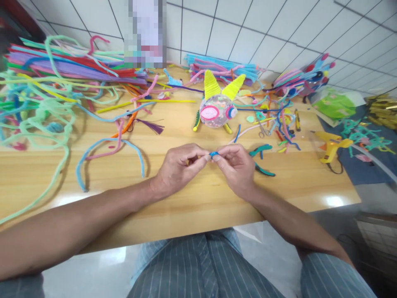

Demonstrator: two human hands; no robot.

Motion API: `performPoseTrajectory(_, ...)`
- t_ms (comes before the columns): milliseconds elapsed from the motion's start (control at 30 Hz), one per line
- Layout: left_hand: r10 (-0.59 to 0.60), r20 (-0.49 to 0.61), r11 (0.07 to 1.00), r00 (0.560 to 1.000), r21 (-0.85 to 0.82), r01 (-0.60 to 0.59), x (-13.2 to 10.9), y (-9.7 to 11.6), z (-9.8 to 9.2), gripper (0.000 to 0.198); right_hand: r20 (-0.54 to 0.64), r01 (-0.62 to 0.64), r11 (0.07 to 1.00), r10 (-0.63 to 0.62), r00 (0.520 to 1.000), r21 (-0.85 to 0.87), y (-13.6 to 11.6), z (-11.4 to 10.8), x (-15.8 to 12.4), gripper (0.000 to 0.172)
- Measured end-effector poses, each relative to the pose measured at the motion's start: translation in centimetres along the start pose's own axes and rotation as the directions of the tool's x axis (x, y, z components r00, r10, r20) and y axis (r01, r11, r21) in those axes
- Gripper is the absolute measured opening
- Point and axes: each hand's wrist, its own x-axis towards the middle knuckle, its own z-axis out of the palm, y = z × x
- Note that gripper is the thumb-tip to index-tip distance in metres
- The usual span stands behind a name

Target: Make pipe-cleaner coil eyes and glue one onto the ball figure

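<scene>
Between my fingertips is a short blue pipe cleaner piece (214, 154), small and bent. My left hand (182, 161) pinches its left end, thumb against forefinger. From the other side my right hand (237, 167) pinches the same piece, and the fingers hide much of it. Just beyond the hands stands a clear round figure (217, 118) with yellow pipe cleaner ears (212, 86), a pink oval eye (209, 112) and a blue and pink eye (231, 111). Teal-handled pliers (263, 169) lie open beside my right hand.
Tangled pale green pipe cleaners (46, 111) cover the table's left. Bundled pipe cleaners (77, 66) lie along the tiled wall. A yellow glue gun (333, 145) sits at the right edge, its cord hanging near. Small scissors (263, 131) and scraps lie right of the figure.
</scene>
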Motion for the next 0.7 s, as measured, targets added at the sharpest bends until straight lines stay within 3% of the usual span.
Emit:
performPoseTrajectory(100,0.215,0.006,0.973,0.977,0.086,-0.215,-0.04,0.29,-0.20,0.012,-0.016,0.128,0.991,-0.129,0.992,-0.049,0.27,-0.28,-0.41,0.009)
performPoseTrajectory(233,0.336,0.019,0.934,0.942,0.125,-0.336,-0.08,0.54,-0.30,0.013,0.023,0.249,0.965,-0.248,0.969,-0.083,0.44,-0.79,-0.57,0.013)
performPoseTrajectory(367,0.346,0.026,0.929,0.938,0.131,-0.347,-0.18,0.62,-0.27,0.012,0.041,0.340,0.937,-0.338,0.940,-0.073,0.46,-1.01,-0.53,0.025)
performPoseTrajectory(533,0.320,0.015,0.940,0.947,0.124,-0.319,-0.25,0.53,-0.14,0.013,0.030,0.260,0.961,-0.258,0.966,-0.092,0.42,-0.80,-0.70,0.017)
performPoseTrajectory(700,0.281,0.012,0.954,0.960,0.109,-0.281,-0.29,0.54,-0.06,0.013,0.010,0.267,0.962,-0.267,0.964,-0.063,0.39,-0.60,-0.75,0.021)
